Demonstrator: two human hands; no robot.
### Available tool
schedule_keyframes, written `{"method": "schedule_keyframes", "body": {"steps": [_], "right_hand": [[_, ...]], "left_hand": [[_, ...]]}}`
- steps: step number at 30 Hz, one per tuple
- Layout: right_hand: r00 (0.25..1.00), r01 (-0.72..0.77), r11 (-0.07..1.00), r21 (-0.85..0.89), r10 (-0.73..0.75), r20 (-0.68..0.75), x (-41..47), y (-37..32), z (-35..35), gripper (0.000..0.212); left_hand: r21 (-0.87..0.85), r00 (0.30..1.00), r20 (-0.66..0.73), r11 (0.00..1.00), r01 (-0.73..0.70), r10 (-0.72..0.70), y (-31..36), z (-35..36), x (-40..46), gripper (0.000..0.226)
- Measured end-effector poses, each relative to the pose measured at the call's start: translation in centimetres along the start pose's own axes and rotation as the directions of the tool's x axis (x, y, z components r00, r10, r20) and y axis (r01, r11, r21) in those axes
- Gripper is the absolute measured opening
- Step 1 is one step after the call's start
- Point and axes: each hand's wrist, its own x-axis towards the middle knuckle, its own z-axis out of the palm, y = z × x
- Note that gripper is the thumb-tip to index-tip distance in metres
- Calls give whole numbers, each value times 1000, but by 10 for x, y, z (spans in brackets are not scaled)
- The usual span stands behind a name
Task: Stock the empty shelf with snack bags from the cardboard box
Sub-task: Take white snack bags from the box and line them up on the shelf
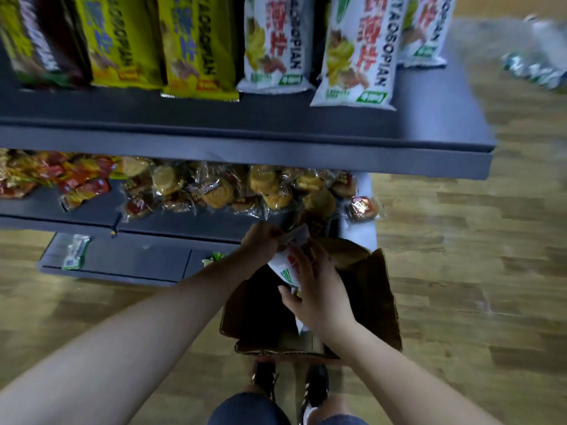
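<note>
White plastic with red print: one snack bag [288,265] is between my two hands, above the open cardboard box [377,302] that stands on the wooden floor [460,271] before my two shoes [317,383]. My left hand [260,240] pinches the upper end of the bag, and my right hand [317,289] lies over its lower part with fingers spread; I cannot tell if this hand really grips it. On the top shelf [245,142] I count three white bags [357,50] standing at the right side, two yellow bags [196,47] at their left, and one dark bag [58,41] at the far left. The middle shelf [92,216] carries many small wrapped cakes [214,191] and red packets [82,188], too blurred to count. On the lowest shelf [138,262] one small green-white packet [75,251] lies flat.
</note>
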Motion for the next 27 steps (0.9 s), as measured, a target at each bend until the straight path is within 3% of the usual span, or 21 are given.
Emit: {"method": "schedule_keyframes", "body": {"steps": [5, 9, 15, 19, 27], "right_hand": [[984, -43, 999, 21, 46, -174, 5, -15, -33, 76], [954, -54, 998, 30, 60, -292, 7, -26, -59, 72], [873, 38, 970, 241, 85, -479, 13, -36, -102, 59], [862, 98, 916, 389, 117, -494, 15, -44, -122, 53], [787, 108, 947, 301, 104, -608, 26, -66, -157, 50]], "left_hand": [[-8, 991, -3, 991, -132, 132, 41, -19, -27, 11], [-30, 958, -35, 958, -284, 283, 71, -36, -47, 8], [-153, 857, -14, 846, -511, 515, 108, -59, -80, 15], [-123, 800, -26, 792, -598, 599, 119, -67, -85, 17], [-200, 724, -24, 707, -679, 689, 141, -94, -99, 20]]}}
